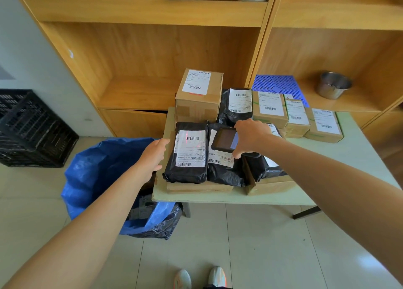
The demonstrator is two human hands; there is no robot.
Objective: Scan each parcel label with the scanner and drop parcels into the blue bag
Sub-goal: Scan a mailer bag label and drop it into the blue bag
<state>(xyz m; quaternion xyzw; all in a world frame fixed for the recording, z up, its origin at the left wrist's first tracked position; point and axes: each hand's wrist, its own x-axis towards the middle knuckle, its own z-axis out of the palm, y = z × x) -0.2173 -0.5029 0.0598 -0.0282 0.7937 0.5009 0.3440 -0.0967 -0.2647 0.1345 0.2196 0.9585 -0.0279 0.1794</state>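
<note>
While right hand (250,136) grips scanner (225,140), black parcel (187,155) beside left hand (152,155)

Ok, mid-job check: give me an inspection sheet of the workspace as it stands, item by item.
Surface: pale green table, crowded with parcels.
Job's things: black bagged parcel, label up, reddish scan light on its label; second black parcel beside it; tall carton behind; small cartons at right; blue bag open on the floor left of the table, parcels inside.
Clutter: steel cup and blue mat on the shelf.
Grippers: left hand open, at the black bagged parcel's left edge; right hand grips the scanner.
Cables: nothing seen.
Surroundings: wooden shelves, black crate, tiled floor.
</note>
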